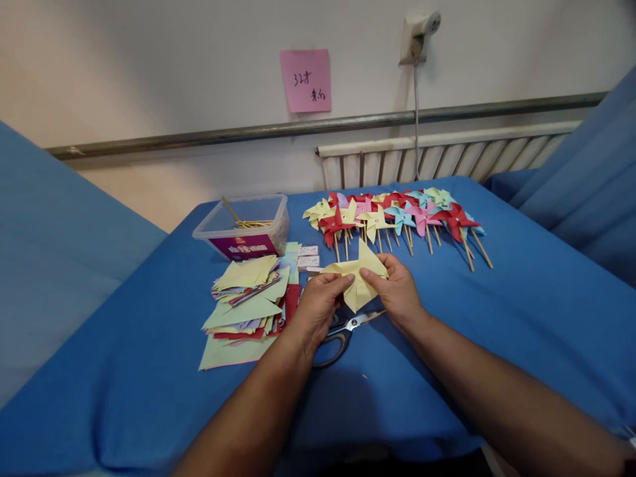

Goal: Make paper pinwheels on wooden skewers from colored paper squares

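Observation:
A yellow paper pinwheel (358, 291), with no stick visible on it, is held up above the table between both hands. My left hand (320, 301) is closed on its left side, the thumb pressing near the folded centre. On the right side, my right hand (397, 288) pinches the paper, thumb on top and fingers behind. Below the hands lies a pair of scissors (354, 323) with dark handles, partly covered by my left hand. Small white boxes (308, 258) sit just beyond the left hand.
Stacks of coloured paper (243, 308) lie at the left. Behind them stands a clear plastic tub (281, 228) holding thin sticks (253, 224). Several finished pinwheels on sticks (422, 215) are piled at the back right. The table (527, 344) has a blue cloth; blue curtains (596, 179) hang at the sides.

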A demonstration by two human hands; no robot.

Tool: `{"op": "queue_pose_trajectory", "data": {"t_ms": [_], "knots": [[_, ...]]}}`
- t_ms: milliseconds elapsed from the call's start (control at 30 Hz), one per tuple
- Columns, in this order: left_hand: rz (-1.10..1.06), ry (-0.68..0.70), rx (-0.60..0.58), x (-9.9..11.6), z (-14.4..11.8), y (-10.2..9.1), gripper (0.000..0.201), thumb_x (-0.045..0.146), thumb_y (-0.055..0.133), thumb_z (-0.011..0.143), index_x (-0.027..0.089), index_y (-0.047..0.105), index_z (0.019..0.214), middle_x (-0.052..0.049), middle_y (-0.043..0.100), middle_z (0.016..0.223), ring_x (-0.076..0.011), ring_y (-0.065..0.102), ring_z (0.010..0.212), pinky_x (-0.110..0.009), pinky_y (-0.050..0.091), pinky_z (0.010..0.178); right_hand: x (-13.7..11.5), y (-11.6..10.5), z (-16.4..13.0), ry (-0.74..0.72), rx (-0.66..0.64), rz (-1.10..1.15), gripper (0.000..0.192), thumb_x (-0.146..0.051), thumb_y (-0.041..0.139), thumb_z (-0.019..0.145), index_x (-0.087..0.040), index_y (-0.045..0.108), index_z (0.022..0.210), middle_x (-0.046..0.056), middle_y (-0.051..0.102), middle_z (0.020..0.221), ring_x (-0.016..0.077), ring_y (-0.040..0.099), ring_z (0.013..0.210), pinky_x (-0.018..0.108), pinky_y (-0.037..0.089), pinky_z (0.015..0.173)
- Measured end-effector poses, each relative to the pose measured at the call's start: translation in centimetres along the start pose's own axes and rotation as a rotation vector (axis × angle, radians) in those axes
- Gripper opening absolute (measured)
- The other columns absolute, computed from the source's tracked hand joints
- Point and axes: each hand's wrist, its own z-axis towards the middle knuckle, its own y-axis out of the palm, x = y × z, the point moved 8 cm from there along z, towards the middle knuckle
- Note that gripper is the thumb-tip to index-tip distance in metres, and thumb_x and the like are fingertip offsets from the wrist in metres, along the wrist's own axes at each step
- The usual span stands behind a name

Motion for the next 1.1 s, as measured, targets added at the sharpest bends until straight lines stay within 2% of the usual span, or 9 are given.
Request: {"op": "queue_pose_trajectory", "data": {"t_ms": [167,300,400,467,600,700,800,933,1100], "knots": [[0.031,0.022,0.053,-0.1,0.2,-0.5,0.025,0.028,0.081,0.06,0.011,0.067,0.072,-0.004,0.067,0.065,-0.0111,0.059,0.054,-0.023,0.045,0.056,0.2,0.1,0.0,-0.018,-0.023,-0.027,0.035,-0.036,0.076,0.064,-0.021,0.055,0.088,-0.001,0.067,0.08,0.016,0.063,0.065,0.032,0.054,0.063],[-0.017,0.028,0.047,0.1,0.1,-0.3,0.023,0.022,0.079,0.06,0.011,0.069,0.077,-0.006,0.07,0.07,-0.0146,0.063,0.059,-0.026,0.049,0.063,-0.2,-0.1,0.1,-0.112,-0.036,-0.118,0.033,-0.035,0.071,0.07,-0.021,0.054,0.095,0.003,0.066,0.089,0.019,0.065,0.076,0.035,0.054,0.07],[-0.087,0.034,0.064,0.7,0.0,-0.6,0.02,0.019,0.077,0.061,0.011,0.07,0.077,-0.008,0.072,0.074,-0.0166,0.065,0.064,-0.028,0.05,0.067,-2.2,-0.1,-0.4,-0.343,-0.063,-0.249,0.038,-0.028,0.062,0.077,-0.024,0.05,0.113,0.007,0.061,0.112,0.022,0.062,0.096,0.039,0.053,0.082],[-0.138,0.059,0.075,1.2,0.0,-0.8,0.015,0.017,0.077,0.061,0.011,0.069,0.073,-0.007,0.072,0.072,-0.0163,0.065,0.065,-0.028,0.051,0.069,-3.9,0.4,-1.3,-0.54,-0.093,-0.419,0.046,-0.019,0.058,0.078,-0.027,0.048,0.122,0.009,0.052,0.128,0.0242,0.056,0.112,0.043,0.049,0.091],[-0.223,0.109,0.058,2.1,0.1,-1.2,0.012,0.014,0.075,0.063,0.012,0.07,0.074,-0.005,0.073,0.075,-0.0153,0.066,0.067,-0.026,0.051,0.071,-5.3,2.5,-3.2,-0.819,-0.251,-0.791,0.048,-0.007,0.052,0.076,-0.032,0.055,0.117,0.003,0.033,0.145,0.0273,0.035,0.133,0.05,0.035,0.105],[-0.261,0.121,0.04,2.2,0.3,-1.4,0.019,0.013,0.074,0.065,0.012,0.071,0.083,-0.005,0.074,0.086,-0.0166,0.067,0.075,-0.027,0.051,0.074,-5.2,3.4,-3.8,-0.92,-0.345,-0.92,0.04,-0.008,0.054,0.078,-0.031,0.06,0.11,0.002,0.03,0.147,0.0291,0.032,0.134,0.054,0.031,0.107],[-0.26,0.1,0.021,1.9,0.3,-1.3,0.023,0.014,0.073,0.066,0.012,0.071,0.089,-0.007,0.073,0.091,-0.0179,0.067,0.079,-0.028,0.052,0.074,-5.2,3.6,-3.9,-0.976,-0.368,-0.949,0.025,-0.019,0.063,0.08,-0.029,0.064,0.102,0.003,0.034,0.145,0.0304,0.033,0.133,0.054,0.03,0.107],[-0.246,0.089,0.02,1.6,0.2,-1.1,0.019,0.015,0.074,0.064,0.013,0.071,0.083,-0.005,0.073,0.085,-0.0166,0.065,0.073,-0.027,0.051,0.068,-5.6,3.5,-3.9,-0.999,-0.349,-0.931,0.011,-0.026,0.066,0.081,-0.029,0.067,0.092,0.002,0.041,0.141,0.0295,0.036,0.13,0.052,0.031,0.107],[-0.174,0.088,0.065,1.4,0.0,-0.9,0.014,0.015,0.077,0.059,0.012,0.069,0.07,-0.003,0.069,0.069,-0.0128,0.061,0.062,-0.024,0.048,0.065,-5.5,2.9,-3.1,-0.859,-0.277,-0.808,0.004,-0.025,0.063,0.083,-0.024,0.066,0.081,0.006,0.053,0.127,0.0258,0.045,0.122,0.047,0.036,0.103]]}}
